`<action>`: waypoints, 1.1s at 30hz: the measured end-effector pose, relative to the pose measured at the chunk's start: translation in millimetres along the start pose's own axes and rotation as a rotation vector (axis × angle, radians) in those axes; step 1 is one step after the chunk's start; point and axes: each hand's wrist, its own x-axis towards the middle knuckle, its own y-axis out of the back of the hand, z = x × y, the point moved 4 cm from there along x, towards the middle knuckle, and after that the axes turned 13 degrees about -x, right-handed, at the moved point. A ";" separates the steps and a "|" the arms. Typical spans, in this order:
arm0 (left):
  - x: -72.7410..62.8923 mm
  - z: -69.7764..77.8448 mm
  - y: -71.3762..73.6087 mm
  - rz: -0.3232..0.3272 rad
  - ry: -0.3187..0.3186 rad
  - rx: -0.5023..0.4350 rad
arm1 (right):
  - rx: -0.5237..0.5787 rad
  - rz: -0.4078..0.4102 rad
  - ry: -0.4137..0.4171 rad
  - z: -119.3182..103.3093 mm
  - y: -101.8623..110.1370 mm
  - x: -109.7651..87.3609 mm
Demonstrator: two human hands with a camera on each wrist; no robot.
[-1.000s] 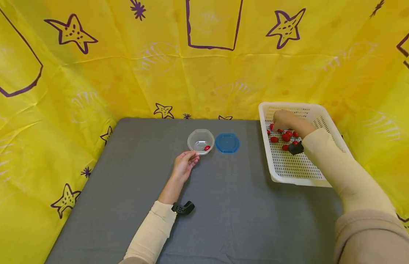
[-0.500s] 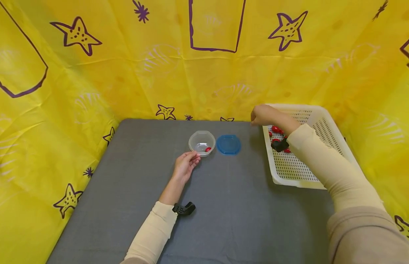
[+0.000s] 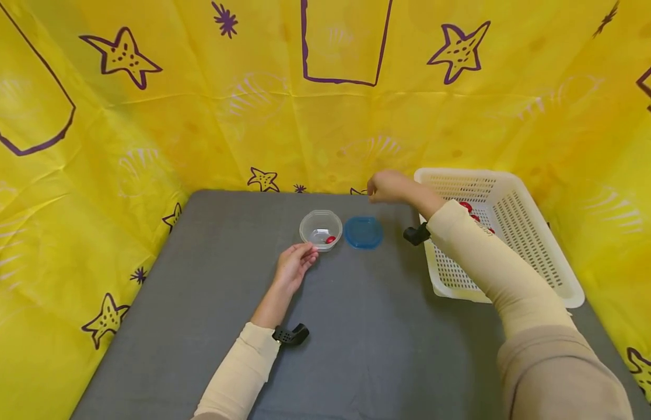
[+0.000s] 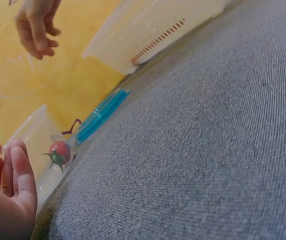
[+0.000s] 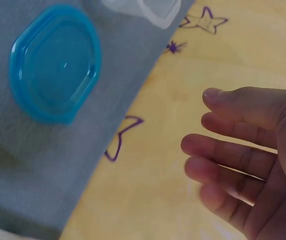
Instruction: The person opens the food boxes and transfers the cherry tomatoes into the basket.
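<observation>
My left hand (image 3: 294, 265) pinches the near rim of a clear plastic container (image 3: 316, 224). Inside that container lies one red cherry tomato (image 4: 60, 152) with a green stem end, seen close in the left wrist view. A blue lid (image 3: 363, 233) lies flat on the table just right of it. Behind and above the lid hovers my right hand (image 3: 391, 186). The right wrist view shows its fingers (image 5: 228, 150) loosely bent and spread apart, with nothing seen between them and the thumb.
A white perforated basket (image 3: 530, 239) stands at the right with several red cherry tomatoes (image 3: 465, 207), partly hidden by my right sleeve (image 3: 493, 274). Grey cloth (image 3: 357, 338) covers the table. A yellow patterned curtain (image 3: 199, 116) closes off the back and sides.
My right hand has moved left, out of the basket and over its rim, to above the blue lid. The left hand stays at the container.
</observation>
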 end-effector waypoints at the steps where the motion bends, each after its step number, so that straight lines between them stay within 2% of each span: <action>1: 0.0 0.7 -0.1 -0.007 -0.003 0.003 | -0.007 0.003 -0.001 -3.1 0.6 2.1; 8: -3.2 -7.1 1.8 -0.013 0.022 0.006 | 0.005 -0.020 0.041 -22.9 -14.9 12.0; 15: -2.1 -5.0 0.4 -0.017 -0.010 0.006 | 0.038 0.004 0.102 -50.3 -22.6 27.7; 21: 1.4 1.1 -4.4 -0.031 -0.013 -0.002 | 0.068 -0.076 0.146 -74.4 -35.2 47.1; 33: -0.3 -0.8 -1.7 -0.047 -0.011 -0.028 | -0.166 -0.160 0.095 -103.7 -66.7 64.6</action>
